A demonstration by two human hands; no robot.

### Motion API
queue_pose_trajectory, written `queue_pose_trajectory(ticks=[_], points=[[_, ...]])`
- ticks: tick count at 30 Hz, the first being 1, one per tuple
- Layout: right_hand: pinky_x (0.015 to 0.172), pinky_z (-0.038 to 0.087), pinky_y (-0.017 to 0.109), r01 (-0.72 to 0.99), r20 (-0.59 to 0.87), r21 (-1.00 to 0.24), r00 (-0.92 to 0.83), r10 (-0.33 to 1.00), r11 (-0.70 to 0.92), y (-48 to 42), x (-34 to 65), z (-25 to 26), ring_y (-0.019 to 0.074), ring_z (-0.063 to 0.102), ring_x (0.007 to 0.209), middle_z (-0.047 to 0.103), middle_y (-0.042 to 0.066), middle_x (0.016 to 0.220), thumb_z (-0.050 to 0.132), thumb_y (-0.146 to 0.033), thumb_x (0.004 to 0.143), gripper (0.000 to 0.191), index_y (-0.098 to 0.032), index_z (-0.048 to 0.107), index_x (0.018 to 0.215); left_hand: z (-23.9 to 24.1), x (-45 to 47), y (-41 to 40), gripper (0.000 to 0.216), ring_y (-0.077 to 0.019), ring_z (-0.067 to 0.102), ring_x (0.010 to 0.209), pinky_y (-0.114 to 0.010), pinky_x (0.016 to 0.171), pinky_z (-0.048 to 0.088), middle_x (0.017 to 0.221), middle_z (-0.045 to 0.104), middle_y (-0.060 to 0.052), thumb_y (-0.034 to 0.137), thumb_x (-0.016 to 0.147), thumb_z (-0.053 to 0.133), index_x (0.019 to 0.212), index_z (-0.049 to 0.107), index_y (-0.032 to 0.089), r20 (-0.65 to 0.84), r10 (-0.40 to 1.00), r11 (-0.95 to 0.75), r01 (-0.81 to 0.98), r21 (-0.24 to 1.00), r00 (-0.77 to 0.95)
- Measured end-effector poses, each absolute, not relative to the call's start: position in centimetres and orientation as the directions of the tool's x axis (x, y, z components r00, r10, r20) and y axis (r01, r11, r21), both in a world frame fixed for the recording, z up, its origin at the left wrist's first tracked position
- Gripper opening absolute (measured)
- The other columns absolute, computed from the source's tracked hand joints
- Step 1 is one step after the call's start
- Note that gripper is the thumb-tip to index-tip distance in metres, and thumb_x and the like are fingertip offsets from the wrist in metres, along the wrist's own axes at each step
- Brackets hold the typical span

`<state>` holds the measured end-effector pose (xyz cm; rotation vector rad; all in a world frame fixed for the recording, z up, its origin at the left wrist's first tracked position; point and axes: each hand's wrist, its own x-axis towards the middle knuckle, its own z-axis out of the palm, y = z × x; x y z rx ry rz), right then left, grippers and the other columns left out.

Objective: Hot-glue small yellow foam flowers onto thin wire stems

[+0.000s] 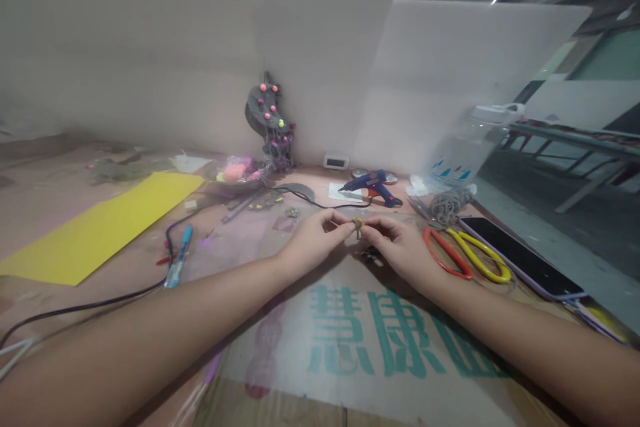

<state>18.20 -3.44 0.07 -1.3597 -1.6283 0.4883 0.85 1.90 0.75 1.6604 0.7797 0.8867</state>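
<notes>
Between the fingertips of both hands is a small yellow-and-grey piece (358, 223), too small to name by kind. My left hand (317, 238) pinches it from the left with thumb and fingers. From the other side my right hand (400, 243) is also closed on it. Under the right hand, small dark and light bits (373, 255) lie on the printed sheet (340, 387). A small grey cluster (293, 212) rests beyond my left hand. Orange-and-yellow-handled scissors (480, 255) lie to the right of my right hand.
A blue glue gun (373, 185) lies at the back, its black cord (90, 303) running left. Yellow paper (107, 227) and a blue pen (180, 257) are at left. A phone (520, 257), grey yarn (450, 205) and a bottle (463, 147) stand or lie right. A grey crescent ornament (263, 107) stands by the wall.
</notes>
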Motion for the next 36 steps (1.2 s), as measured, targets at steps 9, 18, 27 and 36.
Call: queue_pose_trajectory(ticks=[9, 18, 27, 36], points=[[0.064, 0.048, 0.027, 0.554, 0.373, -0.782, 0.049, 0.926, 0.286, -3.3, 18.1, 0.1, 0.0167, 0.062, 0.069, 0.067, 0.003, 0.075, 0.055, -0.036, 0.088, 0.022, -0.017, 0.065, 0.083, 0.5, 1.0, 1.8, 0.022, -0.0163, 0.063, 0.081, -0.026, 0.072, 0.049, 0.093, 0.070, -0.006, 0.028, 0.084, 0.058, 0.098, 0.067, 0.014, 0.279, 0.803, -0.357, 0.051, 0.933, 0.527], [0.066, 0.046, 0.027, 0.654, 0.412, -0.690, 0.004, 0.911, 0.310, -3.6, 17.9, 0.6, 0.0169, 0.062, 0.071, 0.068, 0.003, 0.076, 0.054, -0.030, 0.087, 0.019, -0.017, 0.066, 0.081, 1.3, 0.9, 1.2, 0.018, -0.0181, 0.063, 0.080, -0.028, 0.073, 0.048, 0.086, 0.070, -0.005, 0.026, 0.081, 0.057, 0.088, 0.068, 0.014, 0.270, 0.823, -0.400, 0.173, 0.900, 0.499], [0.066, 0.046, 0.028, 0.653, 0.423, -0.674, -0.039, 0.905, 0.344, -3.6, 18.0, 0.4, 0.0171, 0.062, 0.071, 0.068, 0.003, 0.076, 0.054, -0.032, 0.088, 0.019, -0.018, 0.065, 0.081, 0.7, 0.9, 1.7, 0.020, -0.0176, 0.063, 0.079, -0.026, 0.071, 0.046, 0.084, 0.071, -0.004, 0.030, 0.084, 0.056, 0.084, 0.069, 0.015, 0.290, 0.828, -0.415, 0.177, 0.892, 0.480], [0.064, 0.049, 0.028, 0.508, 0.345, -0.816, 0.046, 0.938, 0.275, -3.5, 18.0, 0.5, 0.0169, 0.064, 0.068, 0.068, 0.004, 0.075, 0.052, -0.037, 0.089, 0.023, -0.017, 0.063, 0.084, -0.1, 0.9, 2.3, 0.033, -0.0188, 0.064, 0.091, -0.028, 0.081, 0.047, 0.100, 0.070, -0.006, 0.039, 0.092, 0.045, 0.104, 0.066, 0.016, 0.304, 0.829, -0.385, 0.084, 0.919, 0.470]])
